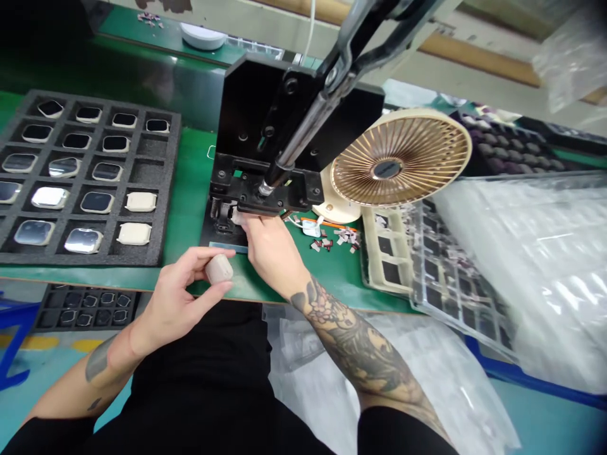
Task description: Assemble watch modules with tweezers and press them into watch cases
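Between the fingers and thumb of my left hand point(183, 291) is a small beige watch case point(219, 270), held just in front of the black press point(265, 164). My right hand point(272, 246) reaches under the press's upper plate. Its fingertips are at a pale piece point(237, 217) in the fixture, and the press hides most of them, so I cannot make out what they grip. To the left, a grey foam tray point(165, 189) holds several watch cases, most with dark or shiny faces up. Two beige cases point(134, 233) in its right column lie with plain sides up.
A round fan point(401, 158) stands right of the press. Small loose parts point(348, 237) lie before it, near a white cable. Farther right are a cream compartment tray point(389, 253), clear plastic trays point(459, 272) and plastic bags. The press lever point(322, 95) slants overhead.
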A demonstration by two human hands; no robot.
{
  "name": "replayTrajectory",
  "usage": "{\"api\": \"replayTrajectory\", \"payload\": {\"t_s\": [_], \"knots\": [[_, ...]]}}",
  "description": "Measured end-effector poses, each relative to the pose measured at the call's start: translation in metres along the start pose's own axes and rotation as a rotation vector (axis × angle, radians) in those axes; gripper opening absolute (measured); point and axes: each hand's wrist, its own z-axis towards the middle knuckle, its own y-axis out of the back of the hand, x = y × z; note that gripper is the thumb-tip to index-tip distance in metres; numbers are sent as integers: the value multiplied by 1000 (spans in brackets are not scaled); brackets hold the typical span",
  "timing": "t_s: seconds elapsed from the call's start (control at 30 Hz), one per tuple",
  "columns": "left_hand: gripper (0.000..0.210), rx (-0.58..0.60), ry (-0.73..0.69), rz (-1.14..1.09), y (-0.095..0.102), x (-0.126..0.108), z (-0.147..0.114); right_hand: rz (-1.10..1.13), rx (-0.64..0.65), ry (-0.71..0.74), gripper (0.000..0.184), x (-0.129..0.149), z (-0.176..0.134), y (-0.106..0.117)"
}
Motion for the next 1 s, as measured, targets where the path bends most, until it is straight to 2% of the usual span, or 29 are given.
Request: {"api": "replayTrajectory", "payload": {"t_s": [0.13, 0.23, 0.33, 0.43, 0.57, 0.7, 0.8, 0.9, 0.97, 1.0], "knots": [[48, -74, -293, 554, 10, -4, 12, 193, -178, 28, 56, 6, -35, 12], [45, -52, -442, 854, 3, -7, 34, 230, -288, 23, 61, 8, -63, 25], [32, 31, -445, 997, -14, -9, 64, 197, -354, -18, 62, 4, -78, 36], [32, 114, -380, 1082, -31, -7, 88, 179, -383, -36, 63, -2, -85, 39], [35, 163, -305, 972, -37, 4, 96, 131, -421, -29, 65, -11, -91, 36], [57, 193, -294, 862, -29, 6, 78, 78, -455, 41, 70, -20, -88, 36], [68, 163, -326, 519, -28, -9, 56, 69, -414, 197, 78, -16, -78, 37], [42, 34, -168, 27, -28, -24, 38, 14, -288, 397, 86, -2, -61, 44], [24, -57, -29, -154, -20, -29, 32, -30, -227, 511, 85, 5, -44, 57], [20, -97, 12, -173, -12, -30, 31, -48, -239, 540, 83, 6, -34, 66]]}}
